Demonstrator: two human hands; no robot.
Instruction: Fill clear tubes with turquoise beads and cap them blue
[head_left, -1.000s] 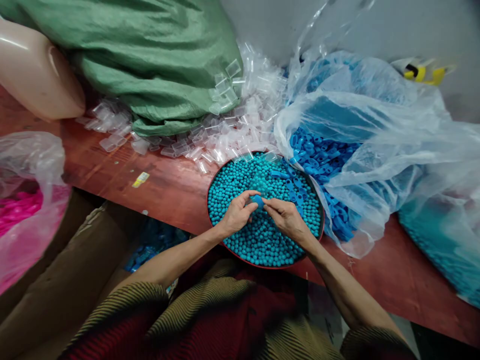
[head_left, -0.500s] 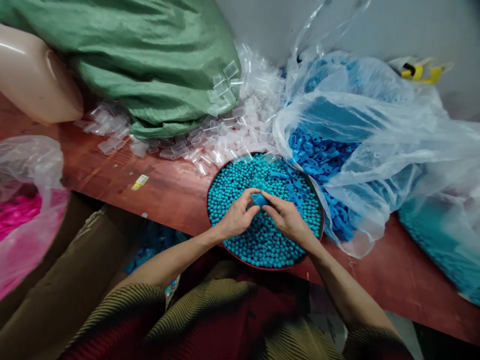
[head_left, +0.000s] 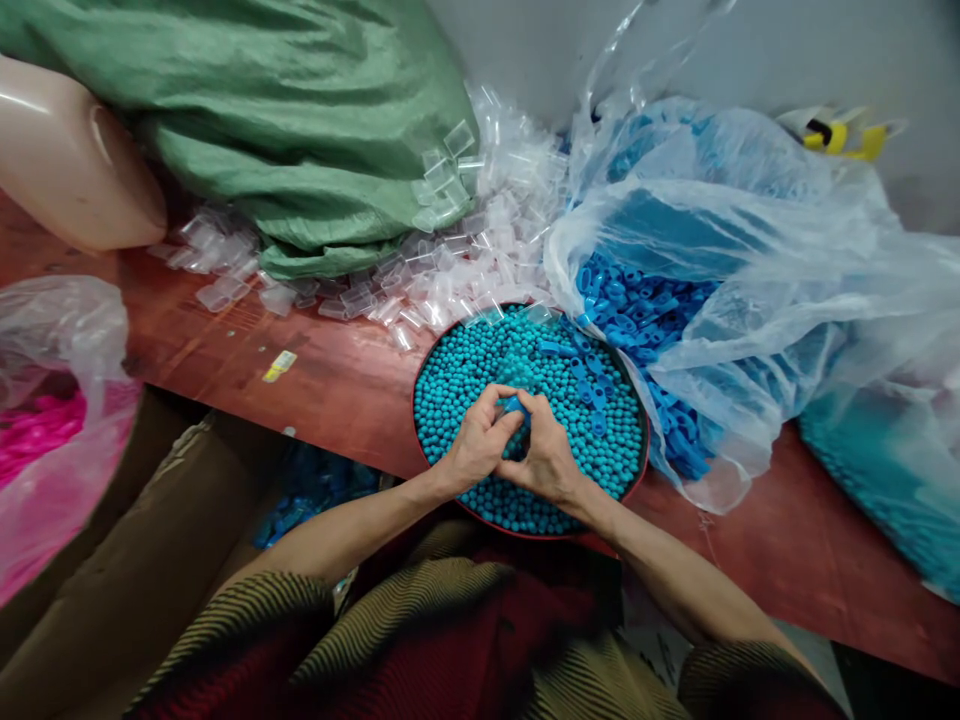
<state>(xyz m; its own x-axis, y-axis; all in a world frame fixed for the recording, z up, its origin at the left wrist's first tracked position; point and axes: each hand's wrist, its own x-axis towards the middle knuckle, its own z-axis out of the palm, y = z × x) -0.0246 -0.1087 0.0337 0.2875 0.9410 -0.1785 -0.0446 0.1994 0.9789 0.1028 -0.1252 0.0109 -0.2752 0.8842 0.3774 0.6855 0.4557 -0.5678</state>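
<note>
Over a round red-rimmed tray [head_left: 415,425] full of small teal balls [head_left: 465,365], my two hands meet at a small blue piece [head_left: 514,405]. My left hand [head_left: 484,437] pinches it between thumb and fingers. My right hand [head_left: 549,450] has its index fingertip against the piece, its thumb lower down near the left hand. Much of the piece is hidden by the fingers. Several loose blue plastic pieces [head_left: 598,392] lie on the balls at the tray's right side.
Clear plastic pieces [head_left: 502,240] are heaped behind the tray beside a green sack [head_left: 315,130]. An open plastic bag of blue pieces [head_left: 637,305] stands right. A pink container [head_left: 67,160] and a bag of pink pieces [head_left: 41,425] are left. Teal balls in plastic [head_left: 870,490] lie far right.
My right hand has moved left and slightly down, closer to my left hand. The blue piece has turned and is more covered by the fingers.
</note>
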